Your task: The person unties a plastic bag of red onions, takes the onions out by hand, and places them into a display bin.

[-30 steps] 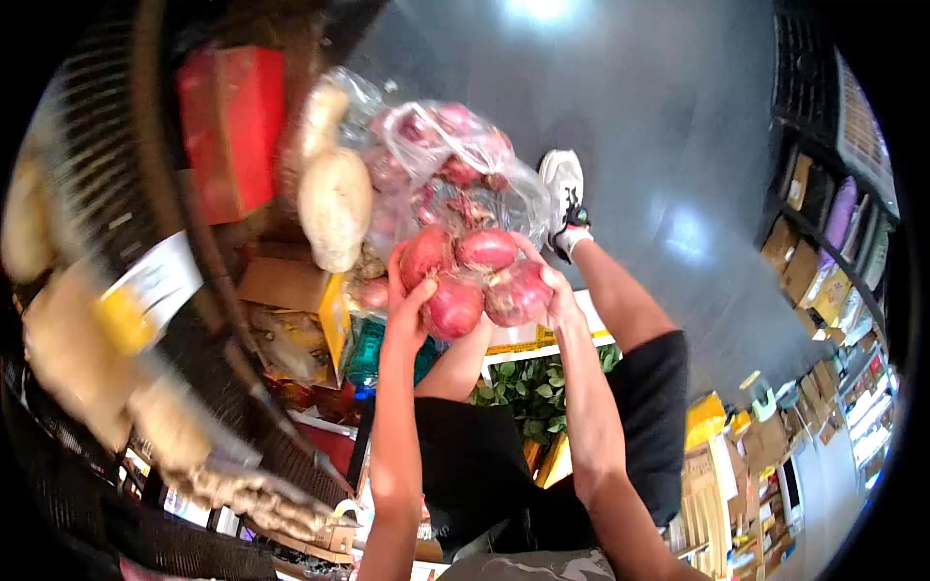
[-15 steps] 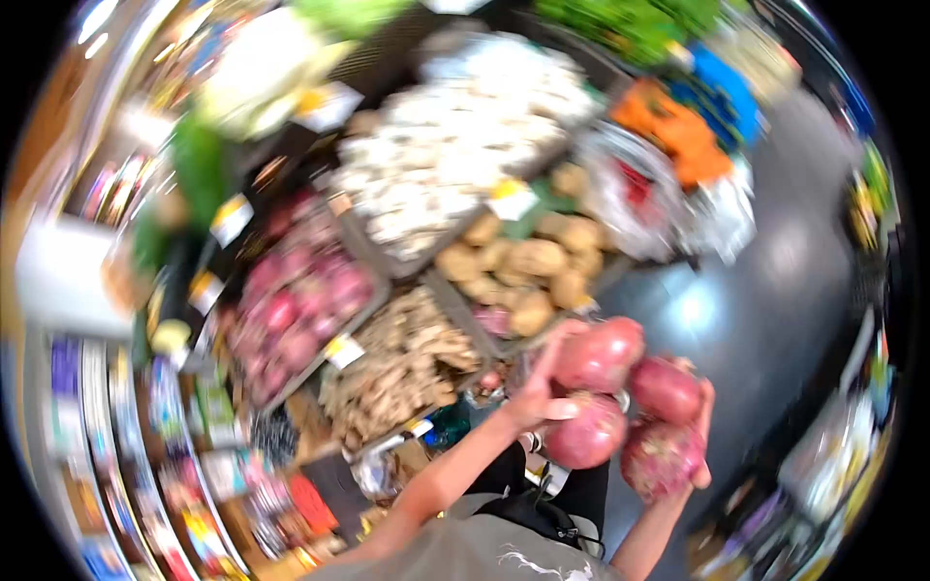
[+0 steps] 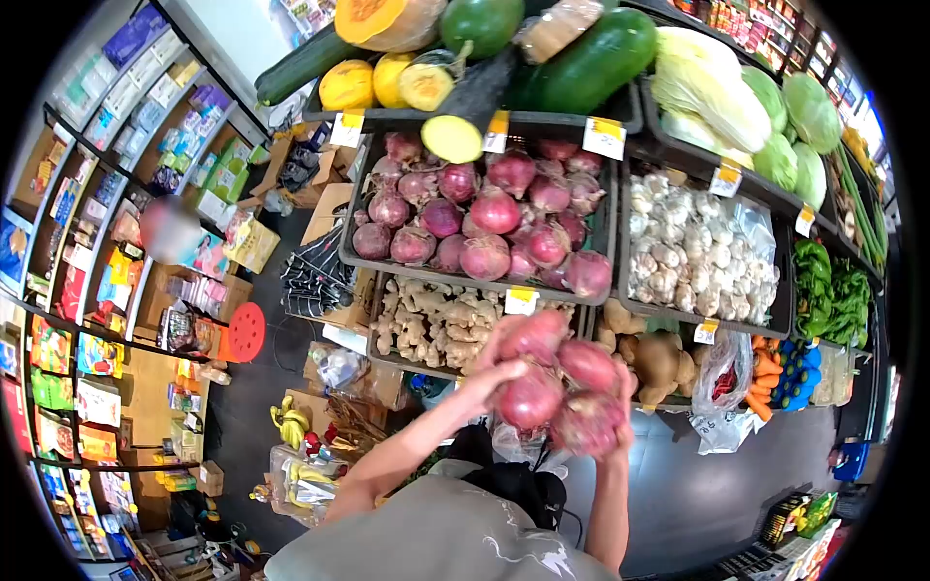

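My left hand (image 3: pixel 492 380) is wrapped round two red onions (image 3: pixel 528 396), one above the other. Close beside it, my right hand (image 3: pixel 622 409) grips two more red onions (image 3: pixel 585 424) from their right side; most of its fingers are hidden behind them. Both pairs are bunched together in front of my body. Just beyond my hands stands a black crate (image 3: pixel 465 278) heaped with red onions (image 3: pixel 494 210). Below that crate is a bin of ginger (image 3: pixel 436 321), partly covered by my left hand and its onions.
To the right are garlic (image 3: pixel 693 247), potatoes (image 3: pixel 659 366) and carrots (image 3: pixel 765 373). Squash and a large green gourd (image 3: pixel 605 60) line the back, with cabbages (image 3: pixel 790 102) alongside. Packaged goods fill shelves (image 3: pixel 107 261) at left. Bananas (image 3: pixel 291 422) lie low on the left.
My view has swung left, so the onion crate now lies straight ahead. Both hands still hold their onions and are now nearer the crate, the two pairs closer together.
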Available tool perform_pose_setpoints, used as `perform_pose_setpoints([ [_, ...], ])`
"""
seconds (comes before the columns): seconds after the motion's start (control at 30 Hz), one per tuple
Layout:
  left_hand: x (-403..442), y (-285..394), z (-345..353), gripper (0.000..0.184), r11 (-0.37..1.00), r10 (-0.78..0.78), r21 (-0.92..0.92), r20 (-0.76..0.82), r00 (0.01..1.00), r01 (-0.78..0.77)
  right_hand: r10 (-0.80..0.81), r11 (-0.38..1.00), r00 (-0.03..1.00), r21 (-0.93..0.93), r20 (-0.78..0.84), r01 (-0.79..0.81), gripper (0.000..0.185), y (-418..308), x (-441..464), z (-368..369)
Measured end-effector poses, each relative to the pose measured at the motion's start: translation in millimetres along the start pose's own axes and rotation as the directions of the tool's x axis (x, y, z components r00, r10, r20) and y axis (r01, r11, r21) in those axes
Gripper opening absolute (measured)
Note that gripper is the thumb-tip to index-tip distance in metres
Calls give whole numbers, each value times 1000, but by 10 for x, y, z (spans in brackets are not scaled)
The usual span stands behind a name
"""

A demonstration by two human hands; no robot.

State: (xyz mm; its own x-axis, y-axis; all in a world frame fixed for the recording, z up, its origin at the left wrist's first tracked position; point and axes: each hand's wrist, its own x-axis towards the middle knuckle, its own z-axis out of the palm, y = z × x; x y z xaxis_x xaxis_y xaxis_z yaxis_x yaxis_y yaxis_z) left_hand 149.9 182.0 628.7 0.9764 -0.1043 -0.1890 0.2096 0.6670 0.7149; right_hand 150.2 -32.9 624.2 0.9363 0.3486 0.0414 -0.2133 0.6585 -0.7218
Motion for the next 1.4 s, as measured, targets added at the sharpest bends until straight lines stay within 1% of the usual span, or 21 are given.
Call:
perform_pose_setpoints([
  [0.03, 26, 118, -111, 88, 1000, -4, -19, -59, 998, 3, 40, 998, 997, 45, 64, -42, 95, 92, 181, 75],
  [0.1, 280, 341, -733, 88, 991, 135, 9, -148, 980, -135, 279, 959, 953, 14, 120, -282, 90, 449, 713, 244],
  [0.17, 474, 822, -922, 87, 980, 198, 75, -222, 955, -186, 252, 966, 944, 2, 213, -259, 84, 712, 1336, 484],
  [0.27, 1038, 1507, -1340, 84, 949, 299, 163, -190, 935, -271, 267, 958, 951, 62, 158, -279, 73, 1006, 2222, 863],
  [0.3, 1249, 1747, -1483, 87, 967, 246, 124, -216, 945, -223, 263, 959, 957, 77, 124, -273, 70, 1079, 2515, 1022],
  [0.37, 1684, 2099, -1572, 69, 917, 391, 139, -137, 910, -373, 220, 967, 972, 115, 88, -229, 61, 1197, 3048, 1128],
  [0.4, 1975, 2174, -1715, 56, 896, 438, 143, -145, 887, -420, 99, 987, 995, 130, 4, -98, 55, 1382, 3372, 1095],
  [0.43, 2039, 2258, -1704, 53, 947, 320, 70, -187, 929, -312, -35, 989, 997, 142, -70, 45, 49, 1490, 3566, 1053],
  [0.5, 2229, 2154, -1873, 52, 912, 409, 117, -153, 900, -394, -11, 995, 992, 97, -126, 24, 46, 1571, 3564, 1073],
  [0.63, 2288, 1870, -1896, 51, 926, 365, -2, -252, 896, -377, 4, 999, 961, 52, -277, 11, 42, 1515, 3376, 1198],
  [0.7, 2437, 1798, -1928, 53, 866, 428, -149, -272, 862, -477, 108, 929, 965, 369, -238, -13, 45, 1516, 3410, 1256],
  [0.73, 2453, 1814, -1901, 54, 863, 400, -209, -274, 875, -460, 132, 900, 969, 436, -209, -29, 49, 1558, 3476, 1208],
  [0.83, 2461, 1898, -1880, 53, 875, 403, -162, -280, 871, -457, 82, 921, 966, 389, -244, 20, 52, 1643, 3485, 1209],
  [0.97, 2418, 2046, -1912, 47, 957, 251, -71, -273, 928, -280, 148, 932, 924, 361, -352, -11, 52, 1569, 3342, 1398],
  [1.03, 2327, 2032, -1842, 42, 964, 223, -80, -267, 938, -252, 142, 939, 925, 344, -353, -13, 51, 1529, 3239, 1514],
  [1.1, 2222, 2049, -1767, 34, 948, 116, -239, -361, 925, -212, 121, 944, 939, 329, -322, -9, 49, 1556, 3337, 1475],
  [1.17, 2131, 2089, -1811, 31, 965, 80, -212, -312, 947, -151, 152, 939, 957, 338, -248, -62, 48, 1468, 3413, 1423],
  [1.23, 2096, 2125, -1878, 38, 991, 50, -101, -284, 958, -82, 372, 895, 895, 351, -248, -275, 46, 1324, 3404, 1440],
  [1.3, 2111, 2167, -1971, 44, 997, 57, -34, -287, 956, -70, 392, 884, 894, 357, -216, -301, 46, 1249, 3424, 1389],
  [1.37, 2125, 2217, -2013, 51, 1000, 13, -19, -111, 994, -16, 480, 831, 875, 353, -66, -430, 46, 1253, 3570, 1225],
  [1.4, 2117, 2277, -1946, 58, 1000, -8, 16, -100, 995, 10, 499, 805, 866, 395, -47, -443, 44, 1232, 3639, 1185],
])
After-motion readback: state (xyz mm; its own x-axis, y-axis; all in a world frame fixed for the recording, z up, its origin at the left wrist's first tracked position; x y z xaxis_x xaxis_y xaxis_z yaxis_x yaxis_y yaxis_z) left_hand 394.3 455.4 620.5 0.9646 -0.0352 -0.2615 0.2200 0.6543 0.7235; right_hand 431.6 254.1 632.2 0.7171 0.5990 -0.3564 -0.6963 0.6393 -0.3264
